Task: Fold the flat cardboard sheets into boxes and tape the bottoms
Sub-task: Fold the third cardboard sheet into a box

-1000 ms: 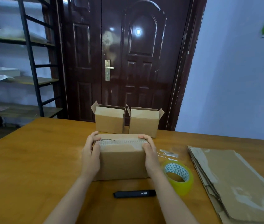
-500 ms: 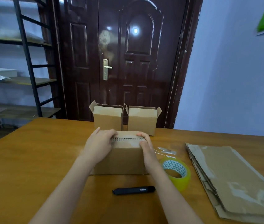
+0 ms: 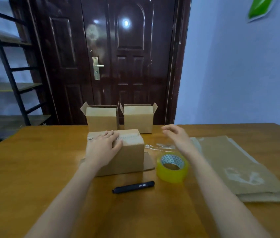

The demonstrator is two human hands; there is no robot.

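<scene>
Since half a second ago we note the right hand (image 3: 176,136) has left the box (image 3: 127,153) and hangs above the tabletop (image 3: 33,169), fingers loose and holding nothing, while the left hand (image 3: 104,148) lies flat, fingers straight, on the taped seam; we judge this bottom sealed and the box ready to turn upright. The box sits mid-tabletop, just left of the tape roll (image 3: 172,167), behind the black cutter (image 3: 133,186). Its taped bottom faces up, long axis and seam running left to right.
</scene>
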